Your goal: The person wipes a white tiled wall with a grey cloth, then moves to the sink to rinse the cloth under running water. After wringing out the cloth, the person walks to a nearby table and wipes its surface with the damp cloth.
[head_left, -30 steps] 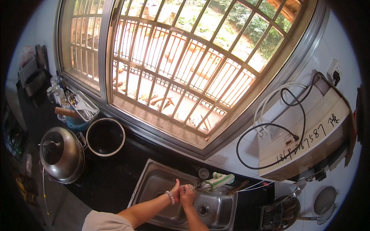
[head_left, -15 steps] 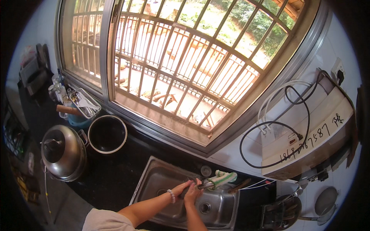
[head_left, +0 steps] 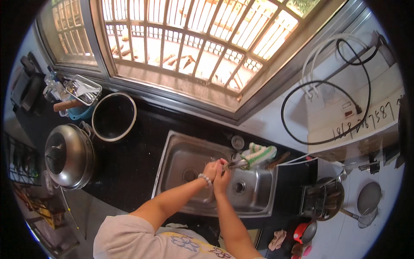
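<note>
Both hands are joined over the steel sink [head_left: 172, 151]: the left hand [head_left: 210, 169], with a bead bracelet [head_left: 205, 179] at its wrist, presses against the right hand [head_left: 222, 178], fingers curled and wrapped about each other, so whether anything lies between the palms cannot be told. A second ago they were clasped lower, over the middle of the basin; half a second ago the left hand stretched toward the tap [head_left: 238, 163]; now the pair sits close under the spout, which reads as a rubbing or rinsing motion carried up to the water, though no stream shows.

From the left, a lidded steel pot [head_left: 69, 156] stands on the dark table [head_left: 125, 168], with an open black-lined pot [head_left: 114, 115] behind it and a wire basket of utensils [head_left: 84, 90] by the window sill. The sink's two drains lie below the hands. Just right of the tap a green-and-white cloth [head_left: 258, 153] rests on the sink's back rim. Farther right a dish rack [head_left: 321, 199] holds cookware, and a red bowl [head_left: 305, 233] sits below it.
</note>
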{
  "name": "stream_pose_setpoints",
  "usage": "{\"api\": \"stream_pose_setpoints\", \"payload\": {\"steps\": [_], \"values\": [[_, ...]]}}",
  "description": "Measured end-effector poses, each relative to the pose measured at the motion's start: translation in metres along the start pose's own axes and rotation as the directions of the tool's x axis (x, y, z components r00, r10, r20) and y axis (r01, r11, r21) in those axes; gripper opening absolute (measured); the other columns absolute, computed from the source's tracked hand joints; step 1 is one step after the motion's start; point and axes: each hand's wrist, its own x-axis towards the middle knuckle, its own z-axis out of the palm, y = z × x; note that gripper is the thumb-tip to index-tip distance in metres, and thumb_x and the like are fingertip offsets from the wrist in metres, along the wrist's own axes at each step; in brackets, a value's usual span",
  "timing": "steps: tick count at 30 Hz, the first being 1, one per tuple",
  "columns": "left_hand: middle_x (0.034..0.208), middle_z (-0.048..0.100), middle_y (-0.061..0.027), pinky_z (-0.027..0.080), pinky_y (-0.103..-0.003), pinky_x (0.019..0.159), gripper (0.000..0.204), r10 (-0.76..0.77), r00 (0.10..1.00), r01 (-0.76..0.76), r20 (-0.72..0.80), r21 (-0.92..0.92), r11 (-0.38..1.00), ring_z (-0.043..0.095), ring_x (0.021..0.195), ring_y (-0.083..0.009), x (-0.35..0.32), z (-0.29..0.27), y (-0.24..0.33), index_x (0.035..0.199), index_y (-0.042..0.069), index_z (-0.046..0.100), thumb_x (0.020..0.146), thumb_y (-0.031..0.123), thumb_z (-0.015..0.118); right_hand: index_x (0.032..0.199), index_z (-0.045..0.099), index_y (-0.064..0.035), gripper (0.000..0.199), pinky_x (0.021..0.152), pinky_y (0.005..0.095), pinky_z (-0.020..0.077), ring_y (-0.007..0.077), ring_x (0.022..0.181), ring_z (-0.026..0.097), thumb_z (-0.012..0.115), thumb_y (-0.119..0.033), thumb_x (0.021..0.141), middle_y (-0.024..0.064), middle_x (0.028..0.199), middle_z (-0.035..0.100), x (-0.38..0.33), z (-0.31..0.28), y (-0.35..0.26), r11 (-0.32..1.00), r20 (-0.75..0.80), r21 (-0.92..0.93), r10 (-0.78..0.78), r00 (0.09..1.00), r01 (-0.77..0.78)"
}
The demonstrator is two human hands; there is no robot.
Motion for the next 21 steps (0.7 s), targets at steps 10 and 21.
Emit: {"api": "stream_pose_setpoints", "payload": {"steps": [10,21], "values": [[0.119,0.055,-0.0043,0.042,-0.039,0.095,0.094,-0.495,0.672,0.739,0.551,-0.543,0.400,0.051,0.112,-0.0230,0.014,-0.046,0.020,0.115,0.015,0.054,0.070,0.086,0.011,0.112,0.054,-0.0062,0.036,0.089,0.0357,0.0417,0.0268,0.101,0.057,0.067,-0.016,0.080,0.0107,0.106,0.060,0.011,0.011,-0.015,0.999,0.225,0.043,0.013,0.974,-0.023],[0.139,0.038,-0.0115,0.031,-0.050,0.103,0.088,-0.476,0.734,0.647,0.485,-0.712,0.273,0.037,0.129,-0.0268,-0.018,-0.045,0.060,0.142,0.017,0.024,0.079,0.077,0.027,0.099,0.055,-0.0047,0.023,0.080,0.0321,0.0446,0.0193,0.088,0.056,0.052,-0.027,0.093,0.0081,0.099,0.058,0.026,0.026,-0.015,0.964,0.215,0.085,0.230,0.949,-0.252]]}}
